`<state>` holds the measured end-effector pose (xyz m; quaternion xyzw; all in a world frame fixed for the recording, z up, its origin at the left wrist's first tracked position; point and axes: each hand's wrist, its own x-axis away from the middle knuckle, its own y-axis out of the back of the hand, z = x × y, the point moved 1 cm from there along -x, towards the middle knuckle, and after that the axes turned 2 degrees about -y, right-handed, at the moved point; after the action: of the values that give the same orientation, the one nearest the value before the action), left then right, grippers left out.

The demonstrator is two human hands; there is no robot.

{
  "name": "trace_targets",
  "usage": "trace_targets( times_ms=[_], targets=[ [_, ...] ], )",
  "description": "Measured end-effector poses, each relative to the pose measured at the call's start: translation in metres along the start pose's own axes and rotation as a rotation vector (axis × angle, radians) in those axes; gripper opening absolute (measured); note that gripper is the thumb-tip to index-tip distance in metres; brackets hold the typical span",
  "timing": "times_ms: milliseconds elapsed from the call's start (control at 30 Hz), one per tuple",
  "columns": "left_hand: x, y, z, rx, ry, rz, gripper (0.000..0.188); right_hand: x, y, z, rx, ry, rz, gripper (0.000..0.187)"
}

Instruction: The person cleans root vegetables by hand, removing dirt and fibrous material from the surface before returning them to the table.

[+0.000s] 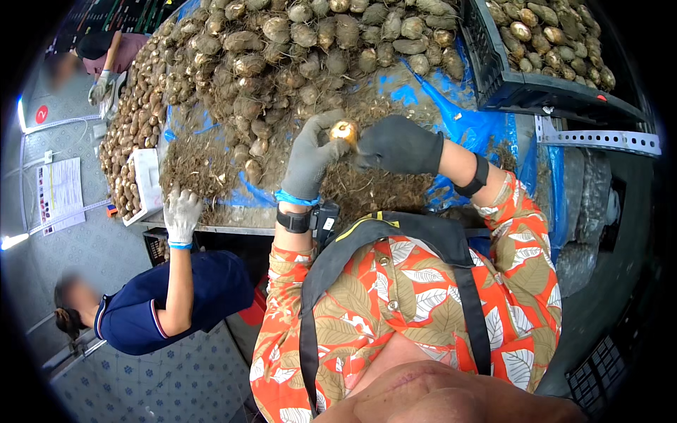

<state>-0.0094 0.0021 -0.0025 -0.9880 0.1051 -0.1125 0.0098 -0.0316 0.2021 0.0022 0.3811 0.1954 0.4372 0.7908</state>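
Note:
In a grey glove, my left hand [309, 161] grips a small brown taro corm [343, 132] between thumb and fingers. The corm's pale cut end faces up. My right hand [402, 145], in a darker glove, is closed close against the corm's right side; whatever its curled fingers hold is hidden. Below both hands, loose root fibres and dirt [367, 187] cover the table. A large heap of hairy, untrimmed corms [282, 49] rises just beyond them.
A black crate [508, 88] of corms stands at the far right. Blue plastic sheeting [469, 130] lies on the table. At left, a co-worker's white-gloved hand [182, 211] rests at the edge near a white container [147, 180]. Another person [116, 53] works at the far left.

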Motion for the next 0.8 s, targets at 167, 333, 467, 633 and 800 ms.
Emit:
trace_targets(
  times_ms=[167,333,467,633,800],
  targets=[
    [-0.011,0.018,-0.015,0.222,-0.030,-0.053,0.062,-0.002,-0.004,-0.003,-0.341,0.159,0.040,0.016],
    [-0.009,0.008,-0.020,0.180,-0.033,-0.034,0.062,-0.018,0.007,-0.016,-0.279,-0.112,-0.687,0.032],
    [-0.006,0.004,-0.016,0.253,-0.044,0.018,0.066,-0.030,0.002,-0.003,-0.302,0.064,-0.843,0.031],
    [-0.004,0.006,-0.023,0.320,-0.174,-0.064,0.069,-0.018,-0.009,-0.048,-0.533,-0.296,-0.749,0.025],
    [-0.005,-0.001,-0.022,0.236,-0.139,-0.048,0.070,-0.014,0.016,-0.016,-0.655,-0.094,-0.763,0.023]
  ],
)
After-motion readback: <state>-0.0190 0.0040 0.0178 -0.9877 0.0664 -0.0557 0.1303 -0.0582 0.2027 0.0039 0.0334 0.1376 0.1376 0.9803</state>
